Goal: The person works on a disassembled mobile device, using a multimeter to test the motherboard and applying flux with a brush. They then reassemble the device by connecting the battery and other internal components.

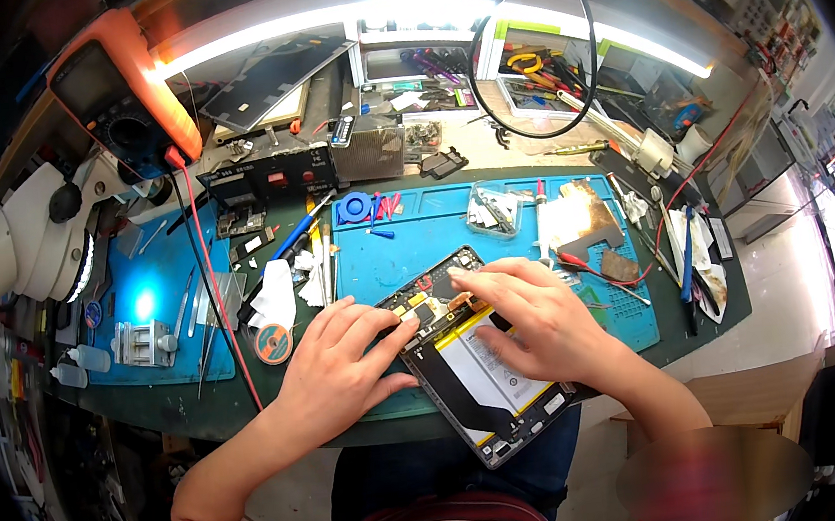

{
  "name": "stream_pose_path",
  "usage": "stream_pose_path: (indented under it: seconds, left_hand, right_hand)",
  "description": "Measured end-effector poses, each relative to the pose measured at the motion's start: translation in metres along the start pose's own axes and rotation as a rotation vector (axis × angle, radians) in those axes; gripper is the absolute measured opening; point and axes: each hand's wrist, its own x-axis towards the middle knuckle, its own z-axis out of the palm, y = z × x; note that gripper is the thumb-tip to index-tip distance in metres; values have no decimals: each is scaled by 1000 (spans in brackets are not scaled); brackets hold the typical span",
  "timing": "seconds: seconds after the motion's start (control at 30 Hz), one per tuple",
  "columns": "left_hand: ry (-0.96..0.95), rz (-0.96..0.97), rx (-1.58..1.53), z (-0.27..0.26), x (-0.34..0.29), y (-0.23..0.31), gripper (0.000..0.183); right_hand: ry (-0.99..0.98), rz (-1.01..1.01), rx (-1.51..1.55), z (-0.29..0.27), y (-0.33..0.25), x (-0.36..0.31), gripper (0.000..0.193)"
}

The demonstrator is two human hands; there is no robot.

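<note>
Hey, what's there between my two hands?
In the head view, an opened tablet with its white battery exposed lies between your left hand and right hand.

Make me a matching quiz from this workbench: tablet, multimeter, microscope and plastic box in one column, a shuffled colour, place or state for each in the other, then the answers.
Column one:
1. Tablet
2. Multimeter
3. Microscope
4. Plastic box

Column two:
A. White, at the far left
B. Clear, with small items inside
C. Opened up, under the left hand and right hand
D. Orange-cased, at the upper left

Pairs: 1-C, 2-D, 3-A, 4-B
</note>
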Motion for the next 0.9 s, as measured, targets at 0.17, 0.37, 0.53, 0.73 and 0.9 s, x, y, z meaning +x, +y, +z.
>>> stream_pose_path:
  seconds: [0.17, 0.37, 0.53, 0.73, 0.9]
  left_hand:
    - [6, 48, 16, 1, 0, -6, 66]
    - [38, 69, 39, 4, -5, -7, 63]
    - [38, 84, 77, -1, -1, -4, 55]
    - [26, 95, 90, 1, -3, -5, 52]
    - [84, 145, 97, 3, -7, -10, 45]
  right_hand:
    - [-29, -127, 16, 12, -1, 12, 66]
    - [-37, -152, -51, 20, -1, 15, 64]
    - [-7, -173, -43, 20, 1, 17, 58]
    - [4, -182, -56, 20, -2, 18, 56]
    - [11, -180, -79, 21, -4, 20, 57]
